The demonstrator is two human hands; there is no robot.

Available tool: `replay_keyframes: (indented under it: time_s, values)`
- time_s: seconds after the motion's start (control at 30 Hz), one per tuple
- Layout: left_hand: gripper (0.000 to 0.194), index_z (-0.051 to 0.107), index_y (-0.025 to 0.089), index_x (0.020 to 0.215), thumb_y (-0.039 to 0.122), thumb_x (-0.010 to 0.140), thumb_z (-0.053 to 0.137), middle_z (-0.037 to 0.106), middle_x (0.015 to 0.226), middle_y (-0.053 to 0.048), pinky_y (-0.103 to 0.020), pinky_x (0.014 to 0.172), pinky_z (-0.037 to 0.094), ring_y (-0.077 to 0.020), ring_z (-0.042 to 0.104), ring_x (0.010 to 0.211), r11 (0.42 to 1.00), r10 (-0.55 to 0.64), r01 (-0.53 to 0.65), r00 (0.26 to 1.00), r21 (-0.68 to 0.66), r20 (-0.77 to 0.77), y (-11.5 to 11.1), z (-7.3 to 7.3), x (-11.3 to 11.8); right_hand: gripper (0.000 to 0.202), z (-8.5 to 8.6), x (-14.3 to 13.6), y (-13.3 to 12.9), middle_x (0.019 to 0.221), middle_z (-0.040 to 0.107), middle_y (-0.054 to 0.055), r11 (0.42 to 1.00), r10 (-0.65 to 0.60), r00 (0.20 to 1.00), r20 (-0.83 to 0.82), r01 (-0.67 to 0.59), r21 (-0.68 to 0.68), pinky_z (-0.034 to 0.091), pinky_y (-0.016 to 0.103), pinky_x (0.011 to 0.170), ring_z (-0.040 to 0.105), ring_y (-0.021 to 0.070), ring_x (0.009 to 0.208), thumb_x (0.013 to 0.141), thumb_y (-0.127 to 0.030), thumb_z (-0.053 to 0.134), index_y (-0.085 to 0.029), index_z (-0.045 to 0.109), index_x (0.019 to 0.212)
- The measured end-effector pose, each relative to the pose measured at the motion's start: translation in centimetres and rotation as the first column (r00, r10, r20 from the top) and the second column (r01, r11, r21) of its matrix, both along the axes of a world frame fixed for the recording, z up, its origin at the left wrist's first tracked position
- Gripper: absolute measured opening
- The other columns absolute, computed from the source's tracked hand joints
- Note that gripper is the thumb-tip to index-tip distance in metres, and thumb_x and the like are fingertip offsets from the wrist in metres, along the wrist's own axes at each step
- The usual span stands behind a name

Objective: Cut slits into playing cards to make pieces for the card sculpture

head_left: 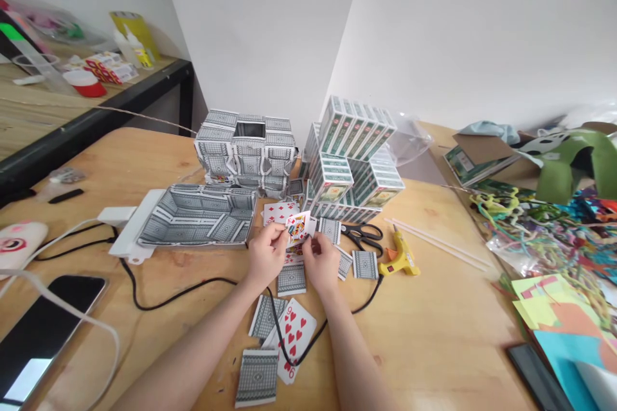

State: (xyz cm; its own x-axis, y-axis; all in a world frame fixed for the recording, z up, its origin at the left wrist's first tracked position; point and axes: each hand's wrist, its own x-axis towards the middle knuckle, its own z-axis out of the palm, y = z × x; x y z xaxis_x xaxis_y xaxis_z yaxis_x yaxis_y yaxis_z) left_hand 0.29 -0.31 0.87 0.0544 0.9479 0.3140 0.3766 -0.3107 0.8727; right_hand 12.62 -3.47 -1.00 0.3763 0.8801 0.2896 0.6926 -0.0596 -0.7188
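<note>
White face card (299, 228): shows red and yellow at the centre of the frame, above loose cards (270, 316).
Left hand (267, 255): clamps the face card's left edge between thumb and fingers.
Right hand (322, 263): pinches the face card's right side.
Open box (166, 212): sits left of centre.
Card packs (357, 130): rise in stacks, upper right of centre.
Glue gun (403, 255): lies beside black scissors (362, 235), right of centre.
</note>
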Motion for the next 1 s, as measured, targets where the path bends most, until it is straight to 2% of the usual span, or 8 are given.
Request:
replay_keyframes:
  time_s: [0.17, 0.27, 0.33, 0.37, 0.5, 0.73, 0.87, 1.0]
  values:
    - [0.01, 0.049, 0.018, 0.071, 0.025, 0.078, 0.05, 0.053, 0.053, 0.004, -0.019, 0.051, 0.036, -0.0091, 0.05, 0.049, 0.996, 0.0, 0.005, 0.998, -0.086, 0.057, 0.1, 0.0, 0.2, 0.017, 0.3, 0.0, 0.0, 0.06, 0.058, 0.002, 1.0, -0.02, 0.999, -0.026, 0.02, -0.001, 0.039, 0.024, 0.054, 0.052, 0.0131, 0.052, 0.078, -0.027, 0.047, -0.017, 0.057, 0.07]
    - [0.009, 0.048, 0.018, 0.072, 0.026, 0.077, 0.051, 0.051, 0.052, 0.005, -0.019, 0.05, 0.036, -0.0093, 0.049, 0.049, 0.985, -0.012, 0.04, 0.986, -0.167, 0.166, 0.4, -0.1, 0.3, 0.016, 1.0, 0.1, -0.2, 0.054, 0.053, -0.001, 1.0, 0.011, 0.983, -0.183, -0.009, 0.011, 0.037, 0.023, 0.051, 0.047, 0.0116, 0.048, 0.077, -0.029, 0.049, -0.017, 0.057, 0.07]
    - [0.011, 0.047, 0.018, 0.073, 0.027, 0.076, 0.052, 0.05, 0.05, 0.006, -0.019, 0.047, 0.035, -0.0093, 0.048, 0.046, 0.964, -0.029, 0.105, 0.955, -0.246, 0.294, 0.6, -0.3, 0.4, 0.018, 1.6, 0.3, -0.3, 0.061, 0.056, 0.0, 0.995, 0.097, 0.926, -0.364, -0.078, 0.066, 0.039, 0.023, 0.053, 0.05, 0.0123, 0.054, 0.078, -0.032, 0.049, -0.017, 0.058, 0.08]
    - [0.012, 0.046, 0.018, 0.072, 0.028, 0.075, 0.053, 0.049, 0.049, 0.006, -0.019, 0.045, 0.033, -0.0093, 0.047, 0.044, 0.949, -0.034, 0.14, 0.935, -0.282, 0.352, 0.6, -0.4, 0.5, 0.02, 1.8, 0.3, -0.3, 0.067, 0.058, 0.001, 0.992, 0.112, 0.886, -0.45, -0.073, 0.103, 0.04, 0.023, 0.055, 0.051, 0.013, 0.059, 0.079, -0.034, 0.048, -0.017, 0.057, 0.084]
    - [0.017, 0.046, 0.018, 0.069, 0.03, 0.073, 0.056, 0.045, 0.046, 0.007, -0.018, 0.042, 0.029, -0.0079, 0.041, 0.041, 0.913, -0.052, 0.216, 0.902, -0.346, 0.428, 0.4, -0.3, 0.7, 0.028, 1.7, 0.7, -0.2, 0.062, 0.049, -0.002, 0.996, 0.039, 0.77, -0.637, 0.025, 0.09, 0.038, 0.024, 0.052, 0.044, 0.0123, 0.054, 0.084, -0.041, 0.039, -0.019, 0.049, 0.069]
    - [0.015, 0.048, 0.017, 0.067, 0.029, 0.07, 0.058, 0.046, 0.047, 0.006, -0.018, 0.041, 0.03, -0.0085, 0.044, 0.042, 0.903, -0.062, 0.242, 0.891, -0.355, 0.45, 0.2, -0.2, 0.6, 0.028, 0.8, 0.7, -0.2, 0.07, 0.054, 0.0, 0.994, 0.103, 0.71, -0.697, -0.103, 0.042, 0.041, 0.025, 0.054, 0.049, 0.0141, 0.059, 0.082, -0.046, 0.042, -0.02, 0.053, 0.082]
    - [0.016, 0.048, 0.018, 0.067, 0.029, 0.071, 0.057, 0.045, 0.047, 0.006, -0.019, 0.041, 0.031, -0.0088, 0.045, 0.042, 0.905, -0.088, 0.258, 0.891, -0.338, 0.446, 0.2, -0.3, 0.6, 0.032, 1.2, 0.6, -0.4, 0.072, 0.058, 0.002, 0.983, 0.157, 0.749, -0.644, -0.181, 0.03, 0.044, 0.025, 0.058, 0.053, 0.0158, 0.066, 0.083, -0.047, 0.04, -0.019, 0.055, 0.082]
    - [0.017, 0.047, 0.018, 0.066, 0.031, 0.071, 0.057, 0.046, 0.047, 0.005, -0.019, 0.04, 0.031, -0.0088, 0.045, 0.042, 0.906, -0.097, 0.257, 0.899, -0.335, 0.427, 0.2, -0.3, 0.5, 0.031, 1.7, 0.6, -0.4, 0.071, 0.055, 0.001, 0.972, 0.214, 0.805, -0.553, -0.232, 0.038, 0.043, 0.024, 0.058, 0.051, 0.0147, 0.065, 0.085, -0.044, 0.036, -0.019, 0.052, 0.078]
